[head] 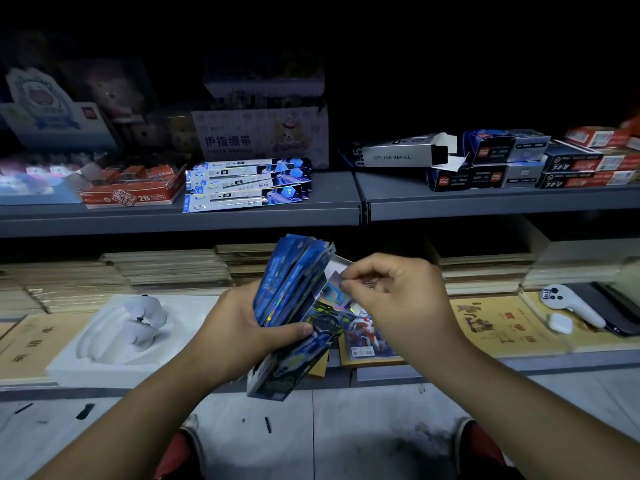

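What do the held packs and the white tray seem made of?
Packs: probably glossy printed plastic film or coated card; holographic patches glint. Tray: matte white moulded foam or plastic, unclear which; dull surface, rounded hollows.

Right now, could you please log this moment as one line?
left hand: grips packet stack | right hand: pinches outer packet

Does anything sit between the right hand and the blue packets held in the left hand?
Nothing visible does. The right hand pinches the top corner of one packet in the bundle of blue packets, which the left hand grips from the side. Hand and packet are in direct contact.
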A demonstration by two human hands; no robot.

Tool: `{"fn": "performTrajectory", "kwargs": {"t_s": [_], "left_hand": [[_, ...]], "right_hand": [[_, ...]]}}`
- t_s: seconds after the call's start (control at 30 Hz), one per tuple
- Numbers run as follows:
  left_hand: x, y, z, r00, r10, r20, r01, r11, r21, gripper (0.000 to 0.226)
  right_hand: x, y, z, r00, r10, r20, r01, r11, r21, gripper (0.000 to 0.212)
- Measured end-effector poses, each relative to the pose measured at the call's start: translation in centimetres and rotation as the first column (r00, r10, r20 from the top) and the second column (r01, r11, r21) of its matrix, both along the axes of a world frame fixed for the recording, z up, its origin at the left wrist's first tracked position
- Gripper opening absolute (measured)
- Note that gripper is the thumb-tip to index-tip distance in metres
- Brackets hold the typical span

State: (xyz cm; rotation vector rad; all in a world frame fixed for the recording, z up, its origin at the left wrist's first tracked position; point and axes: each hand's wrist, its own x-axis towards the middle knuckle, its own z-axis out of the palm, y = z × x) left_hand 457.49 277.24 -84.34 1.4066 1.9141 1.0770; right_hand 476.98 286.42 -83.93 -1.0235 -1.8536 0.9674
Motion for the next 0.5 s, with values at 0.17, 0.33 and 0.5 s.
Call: {"fn": "performTrajectory", "kwargs": {"t_s": [0.17, 0.33, 0.5], "left_hand": [[0.1, 0.0, -0.3, 0.999, -0.026, -0.027, 0.026, 1.0, 0.002, 0.03], [-0.2, 0.1, -0.6, 0.997, -0.029, -0.074, 0.028, 0.999, -0.024, 0.034], [-0.4, 0.2, -0.9, 0.999, -0.032, -0.041, 0.03, 0.999, -0.039, 0.034]], "right_hand": [[-0.6, -0.6, -0.3, 0.981, 0.018, 0.191, -0.04, 0.993, 0.109, 0.012], [-0.2, 0.2, 0.0, 0.953, 0.08, 0.294, -0.093, 0.995, 0.032, 0.011], [0.3, 0.6, 0.2, 0.906, 0.162, 0.391, -0.198, 0.979, 0.055, 0.018]]}}
